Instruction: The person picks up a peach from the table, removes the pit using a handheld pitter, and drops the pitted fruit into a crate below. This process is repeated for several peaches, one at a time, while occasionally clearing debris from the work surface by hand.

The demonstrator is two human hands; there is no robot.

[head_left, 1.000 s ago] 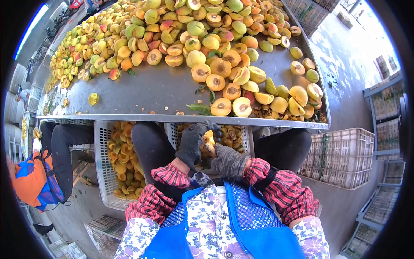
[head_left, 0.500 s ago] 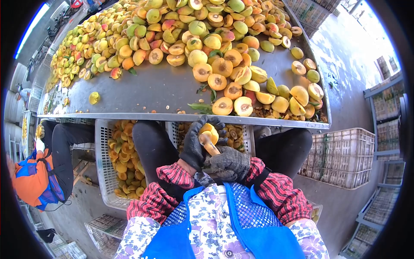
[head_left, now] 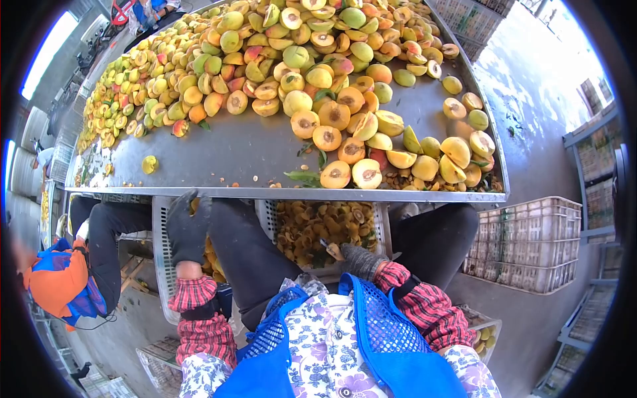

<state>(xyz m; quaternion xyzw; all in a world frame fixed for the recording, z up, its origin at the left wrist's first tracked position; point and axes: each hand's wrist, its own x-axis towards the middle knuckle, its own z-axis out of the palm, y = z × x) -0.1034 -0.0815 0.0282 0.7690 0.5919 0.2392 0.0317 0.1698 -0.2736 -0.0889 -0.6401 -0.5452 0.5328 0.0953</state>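
Two gloved hands are being held well apart, twelve o'clock being taken as straight away from the wearer. In the right hand (head_left: 361, 261), nearest the body, a small tool (head_left: 334, 251) is being gripped, its long axis being pointed toward ten o'clock. The right forearm is being slanted along the same line, from four o'clock. Under the tool, a mass of fruit pieces (head_left: 318, 222) is being contained by the middle crate (head_left: 382, 225).

Between nine and ten o'clock from the right hand, the left hand (head_left: 189, 229) is being held over the left crate (head_left: 160, 242), its back being turned up and its fingers being directed to twelve, close by the bench edge. A patch of yellow (head_left: 194, 205) is being shown among those fingers; whether a fruit piece is being grasped there cannot be told.

Beyond, two cut halves (head_left: 335, 174) are being supported side by side near the front edge of the bench (head_left: 245, 149): at twelve o'clock from the right hand, the nearer one, and between two and three from the left. Behind them, a heap of fruit (head_left: 265, 66) is being carried.
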